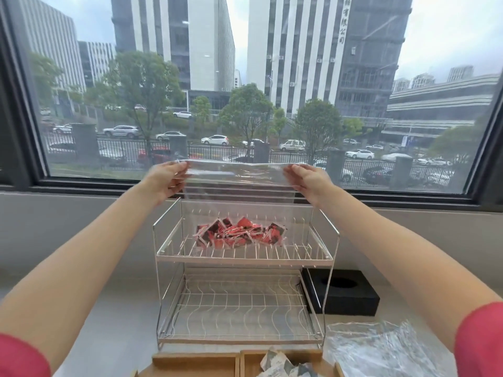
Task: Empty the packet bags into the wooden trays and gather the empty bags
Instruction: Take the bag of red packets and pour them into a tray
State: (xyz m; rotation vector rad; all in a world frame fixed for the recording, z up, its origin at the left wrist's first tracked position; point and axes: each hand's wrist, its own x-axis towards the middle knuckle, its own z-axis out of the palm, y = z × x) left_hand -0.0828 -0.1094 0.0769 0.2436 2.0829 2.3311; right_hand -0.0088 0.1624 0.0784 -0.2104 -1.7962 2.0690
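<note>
A clear plastic bag (239, 202) hangs stretched between my hands, in front of the window. My left hand (167, 179) pinches its top left corner and my right hand (307, 179) pinches its top right corner. Several red and black packets (239, 235) lie bunched at the bag's bottom, level with the top shelf of a wire rack. Two wooden trays stand at the near edge: the left tray (194, 360) shows no contents, the right tray (304, 355) holds a few grey-white packets (280, 364).
A two-tier metal wire rack (245, 303) stands on the grey counter just behind the trays. A black box (345, 292) with a round hole sits to its right. Crumpled clear bags (381, 346) lie at the near right.
</note>
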